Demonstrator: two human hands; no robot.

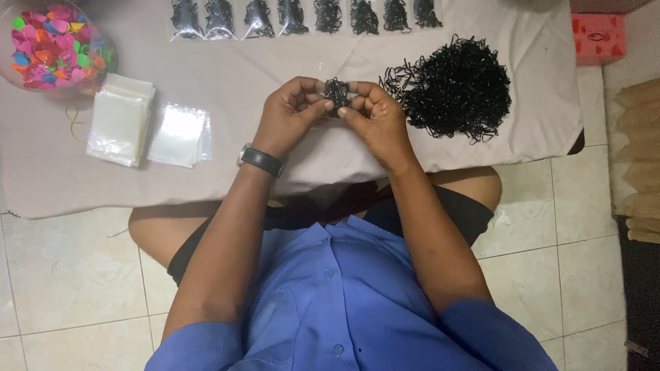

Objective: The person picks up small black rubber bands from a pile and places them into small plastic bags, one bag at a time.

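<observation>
Portioning step: left hand [289, 113] and right hand [371, 118], together, pinch a small bunch of thin black elastic bands [336, 94] above the cloth-covered worktop [289, 41]; next likely needs clear plastic sleeves [179, 134], left.

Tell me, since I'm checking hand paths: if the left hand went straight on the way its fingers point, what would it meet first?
The left hand points toward the right hand, so it would first press into the small black bundle pinched between them, then the right fingers. Depth looks shared, though one view can't confirm.
</observation>
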